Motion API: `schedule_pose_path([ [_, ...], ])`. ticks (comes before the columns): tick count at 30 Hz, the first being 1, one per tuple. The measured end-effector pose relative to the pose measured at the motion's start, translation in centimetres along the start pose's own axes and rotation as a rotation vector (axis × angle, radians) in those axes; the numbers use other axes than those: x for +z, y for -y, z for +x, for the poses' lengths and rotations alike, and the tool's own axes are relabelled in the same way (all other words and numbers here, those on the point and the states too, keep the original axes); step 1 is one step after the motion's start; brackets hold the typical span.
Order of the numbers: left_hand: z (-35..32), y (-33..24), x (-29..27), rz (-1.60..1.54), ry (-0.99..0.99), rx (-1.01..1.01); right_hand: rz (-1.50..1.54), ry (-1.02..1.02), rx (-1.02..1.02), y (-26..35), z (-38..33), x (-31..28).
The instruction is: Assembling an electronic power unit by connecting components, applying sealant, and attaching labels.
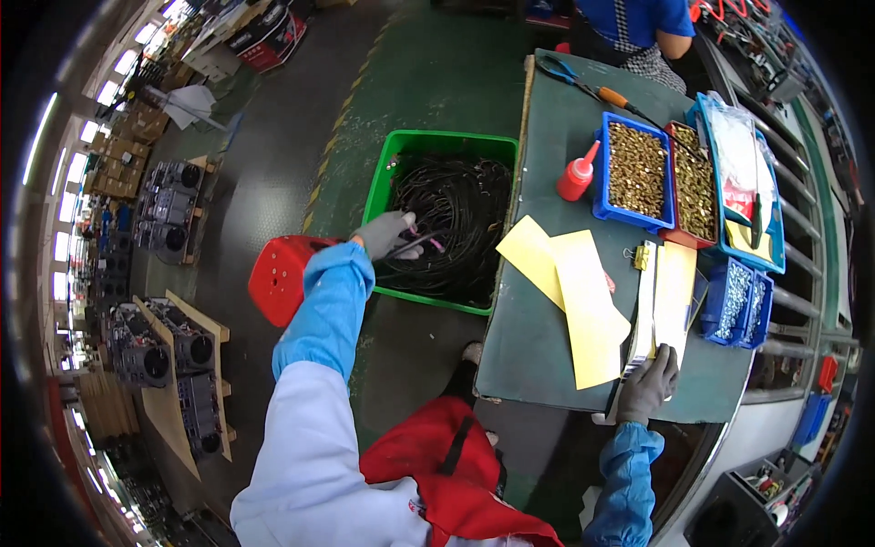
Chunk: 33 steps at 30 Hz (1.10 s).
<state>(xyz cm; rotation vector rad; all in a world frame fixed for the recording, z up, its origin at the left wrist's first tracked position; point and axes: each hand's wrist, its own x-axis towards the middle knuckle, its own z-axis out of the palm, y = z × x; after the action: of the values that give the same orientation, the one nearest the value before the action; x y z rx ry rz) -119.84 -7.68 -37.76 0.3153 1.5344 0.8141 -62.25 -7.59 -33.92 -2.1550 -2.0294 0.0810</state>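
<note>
My left hand [387,235], in a grey glove, reaches over the near left part of a green crate [390,164]. Its fingers are closed round a black cable [421,242] with small pinkish marks beside it. A tangled heap of black cables [456,205] fills the crate. On the green-topped table, my right hand [647,387], also gloved in grey, grips the near end of a clipped stack of paper strips [645,305]. A yellow-and-black binder clip [642,257] holds the stack's far end. Loose yellow sheets [583,301] lie to its left.
Beyond the papers stand a red squeeze bottle [575,180], a blue bin of brass fittings [635,169], a red bin [694,191] and blue bins of small screws [736,301]. Pliers [558,69] lie at the far end. A red stool [283,278] stands left; a co-worker [638,27] is beyond.
</note>
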Motion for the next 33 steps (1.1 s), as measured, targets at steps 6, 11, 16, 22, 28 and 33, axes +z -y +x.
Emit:
schedule_pose_path([
  [6,3.3,6.3,4.2,-0.663,0.236,0.065,0.031,-0.043,-0.018,-0.3,0.4,-1.0],
  [11,4.1,11.5,8.1,-1.137,-0.466,0.134,0.078,-0.046,-0.01,-0.8,-0.6,0.0],
  [16,-2.1,5.8,6.0,-0.769,-0.262,0.625,0.081,-0.081,0.016,-1.2,-0.8,-1.2],
  [22,-17.9,-4.7,2.1,-0.112,-0.573,0.999,0.144,-0.057,0.01,-0.5,-1.0,-0.2],
  [28,-37.5,-12.1,3.6,-0.064,-0.694,1.205,0.271,0.133,-0.013,-3.0,0.2,-2.6],
  [33,-54.3,-10.6,12.7,-0.16,-0.561,1.318,0.536,-0.132,-0.142,-0.5,-6.3,-9.7],
])
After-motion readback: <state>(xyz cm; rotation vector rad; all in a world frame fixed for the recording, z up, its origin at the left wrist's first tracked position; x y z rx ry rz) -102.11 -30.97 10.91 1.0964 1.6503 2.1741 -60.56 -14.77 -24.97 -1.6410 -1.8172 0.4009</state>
